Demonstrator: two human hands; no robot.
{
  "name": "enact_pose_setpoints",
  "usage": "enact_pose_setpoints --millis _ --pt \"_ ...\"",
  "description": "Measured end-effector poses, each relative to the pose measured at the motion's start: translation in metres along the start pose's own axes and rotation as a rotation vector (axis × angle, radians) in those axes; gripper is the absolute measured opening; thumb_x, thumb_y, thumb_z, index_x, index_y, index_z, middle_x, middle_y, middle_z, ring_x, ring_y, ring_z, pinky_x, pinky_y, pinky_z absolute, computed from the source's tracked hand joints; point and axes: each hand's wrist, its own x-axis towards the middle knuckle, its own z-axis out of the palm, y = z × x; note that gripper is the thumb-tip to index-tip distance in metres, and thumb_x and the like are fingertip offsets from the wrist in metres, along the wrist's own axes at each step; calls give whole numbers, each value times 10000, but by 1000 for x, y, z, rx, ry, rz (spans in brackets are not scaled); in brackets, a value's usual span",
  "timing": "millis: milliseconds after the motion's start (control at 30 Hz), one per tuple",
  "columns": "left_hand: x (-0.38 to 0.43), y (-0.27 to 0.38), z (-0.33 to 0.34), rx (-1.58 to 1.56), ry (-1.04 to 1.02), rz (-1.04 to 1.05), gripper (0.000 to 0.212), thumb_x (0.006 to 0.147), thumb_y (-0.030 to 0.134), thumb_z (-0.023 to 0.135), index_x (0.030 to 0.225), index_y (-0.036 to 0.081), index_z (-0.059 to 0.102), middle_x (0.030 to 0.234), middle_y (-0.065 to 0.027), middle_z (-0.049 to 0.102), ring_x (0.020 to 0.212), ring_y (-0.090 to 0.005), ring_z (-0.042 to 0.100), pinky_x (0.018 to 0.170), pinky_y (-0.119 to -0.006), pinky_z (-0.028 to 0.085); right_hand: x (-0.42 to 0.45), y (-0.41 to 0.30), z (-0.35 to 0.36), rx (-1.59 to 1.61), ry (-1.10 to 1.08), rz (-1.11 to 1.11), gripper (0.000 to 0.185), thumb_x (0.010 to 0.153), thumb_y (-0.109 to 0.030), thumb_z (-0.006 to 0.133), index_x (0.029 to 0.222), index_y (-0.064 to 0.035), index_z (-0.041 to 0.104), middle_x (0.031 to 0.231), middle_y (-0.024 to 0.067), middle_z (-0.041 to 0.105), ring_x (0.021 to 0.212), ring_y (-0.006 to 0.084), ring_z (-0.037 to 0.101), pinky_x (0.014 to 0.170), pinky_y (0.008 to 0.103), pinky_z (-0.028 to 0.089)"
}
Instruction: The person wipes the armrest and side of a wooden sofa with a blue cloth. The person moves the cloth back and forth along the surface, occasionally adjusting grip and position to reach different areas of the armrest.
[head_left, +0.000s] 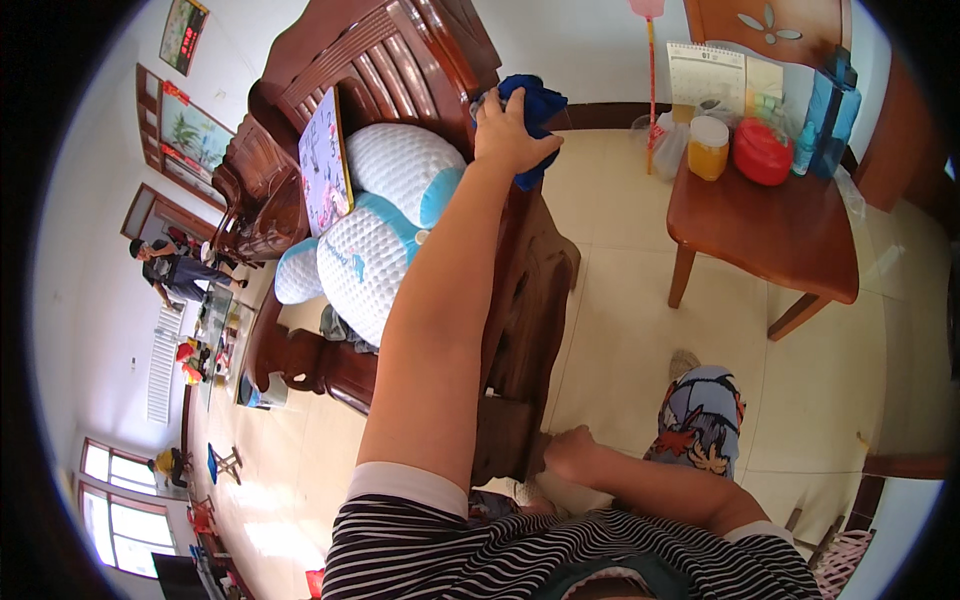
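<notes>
My left hand (504, 135) is pressed over a dark blue cloth (541, 105) at the end of a glossy wooden sofa's backrest (442, 52). Its fingers are spread across the cloth. Beneath my outstretched left arm lie white quilted pillows (405, 161) with light blue trim. A square clock face with numbers (324, 161) leans against them. Low beside the sofa's rough wooden back panel (525, 322), my right hand (571, 454) has its fingers curled. Whether those fingers grip the wood edge is hidden.
At right, a wooden chair (757, 225) carries a yellow-filled jar (708, 150), a red container (762, 151), a blue water bottle (831, 112) and a desk calendar (705, 75). A fly swatter (649, 82) stands near the wall. Far left are a person (176, 270), a glass table (214, 330) and a folding stool (223, 463).
</notes>
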Motion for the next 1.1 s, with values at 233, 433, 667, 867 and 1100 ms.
enact_pose_setpoints --millis 233,433,667,867,1100 --pt "-104 -7 -23 -146 -141 -25 797 682 539 737 1328 100 578 1413 -263 452 1276 -412 475 1061 -449 407 18 16 18 -19 -203 75 126 765 -165 669 826 -84 743 913 97 706 868 286 688 594 444 499" --pt "-180 -23 -88 -198 -270 112 725 705 543 733 1265 94 632 1356 -253 526 1233 -393 525 1047 -448 417 21 22 6 -60 -253 55 143 738 -157 709 852 -81 751 942 107 711 900 295 690 644 443 535" --pt "-270 -20 -162 -171 -392 152 700 728 411 760 1321 92 570 1427 -252 454 1268 -422 488 1045 -452 415 15 25 6 -47 -246 59 145 725 -139 702 843 -64 745 915 117 706 874 303 689 636 440 532" --pt "-293 -13 -179 -161 -398 128 734 688 392 800 1314 79 576 1405 -294 449 1247 -465 487 1037 -479 415 2 28 4 -22 -260 56 151 742 -158 695 842 -53 739 900 125 697 861 301 689 627 438 517" --pt "-206 -34 -122 -187 -454 127 847 709 517 781 1363 40 531 1439 -313 411 1277 -468 463 1079 -450 377 -13 20 -15 9 -415 92 158 746 -126 673 868 -42 730 906 120 690 847 285 683 629 424 505"
